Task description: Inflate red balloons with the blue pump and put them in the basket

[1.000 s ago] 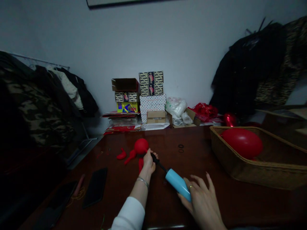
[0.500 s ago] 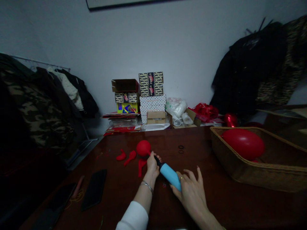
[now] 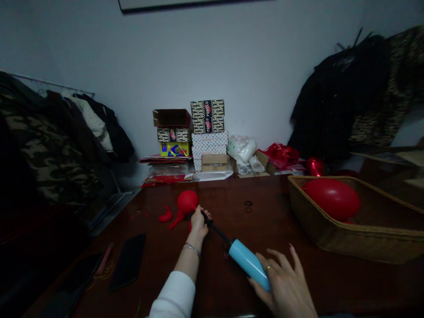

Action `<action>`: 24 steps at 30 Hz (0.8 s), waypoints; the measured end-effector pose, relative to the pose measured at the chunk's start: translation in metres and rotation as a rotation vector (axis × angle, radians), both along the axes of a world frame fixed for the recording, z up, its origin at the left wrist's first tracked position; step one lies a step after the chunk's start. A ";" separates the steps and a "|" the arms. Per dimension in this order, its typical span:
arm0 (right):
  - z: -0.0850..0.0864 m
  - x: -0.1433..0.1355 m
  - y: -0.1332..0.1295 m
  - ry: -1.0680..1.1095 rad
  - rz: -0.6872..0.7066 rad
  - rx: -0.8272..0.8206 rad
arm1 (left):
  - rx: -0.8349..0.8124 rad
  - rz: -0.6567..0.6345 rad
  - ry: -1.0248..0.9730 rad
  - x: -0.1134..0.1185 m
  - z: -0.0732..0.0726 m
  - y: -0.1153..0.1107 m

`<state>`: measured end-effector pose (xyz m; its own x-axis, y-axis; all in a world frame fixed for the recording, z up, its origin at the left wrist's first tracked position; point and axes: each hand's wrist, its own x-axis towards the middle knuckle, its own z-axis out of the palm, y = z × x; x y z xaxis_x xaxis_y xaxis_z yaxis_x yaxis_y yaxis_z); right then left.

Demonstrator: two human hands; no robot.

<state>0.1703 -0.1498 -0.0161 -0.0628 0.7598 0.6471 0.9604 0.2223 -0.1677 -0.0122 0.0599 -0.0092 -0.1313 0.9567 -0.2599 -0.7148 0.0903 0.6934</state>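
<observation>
My left hand (image 3: 199, 221) is closed around the black nozzle end of a hand pump and the neck of a small, partly inflated red balloon (image 3: 187, 201). My right hand (image 3: 285, 280) grips the rear of the light blue balloon pump (image 3: 248, 261) between thumb and fingers, some fingers raised. A black rod shows between the nozzle end and the blue barrel, so the pump is drawn out. Just left of the balloon lies a limp red balloon (image 3: 166, 215); others are partly hidden under the inflated one and my left hand.
A wicker basket (image 3: 347, 238) at the right holds a large red balloon (image 3: 332, 199). Two dark rings (image 3: 248, 206) lie mid-table. A black phone-like slab (image 3: 127, 262) lies at the left. Stacked boxes (image 3: 208, 115) stand behind the table, beside a plastic bag (image 3: 242, 149).
My right hand has pulled the blue barrel back toward the lower right, exposing the black rod. My left hand and the balloon have shifted left.
</observation>
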 end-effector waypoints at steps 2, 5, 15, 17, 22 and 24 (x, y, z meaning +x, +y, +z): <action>-0.001 0.001 -0.003 0.009 0.009 0.031 | -0.002 0.005 -0.007 -0.004 0.004 0.000; 0.002 0.001 -0.003 0.007 0.006 0.036 | 0.004 -0.006 -0.030 -0.005 0.008 -0.002; 0.031 -0.014 0.011 -0.060 -0.039 -0.131 | 0.009 -0.027 -0.084 0.000 0.005 -0.010; 0.034 -0.019 0.015 -0.072 -0.059 -0.166 | 0.001 -0.041 -0.080 0.008 0.003 -0.015; 0.035 -0.030 0.029 -0.091 -0.107 -0.202 | 0.013 -0.071 -0.067 0.030 -0.002 -0.027; 0.033 -0.032 0.033 -0.093 -0.117 -0.206 | 0.012 -0.083 -0.055 0.034 -0.003 -0.030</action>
<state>0.1384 -0.1168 0.0173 -0.0186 0.8808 0.4731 0.9911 0.0787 -0.1075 0.0221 0.0301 -0.0122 -0.0377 0.9667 -0.2532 -0.7423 0.1425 0.6547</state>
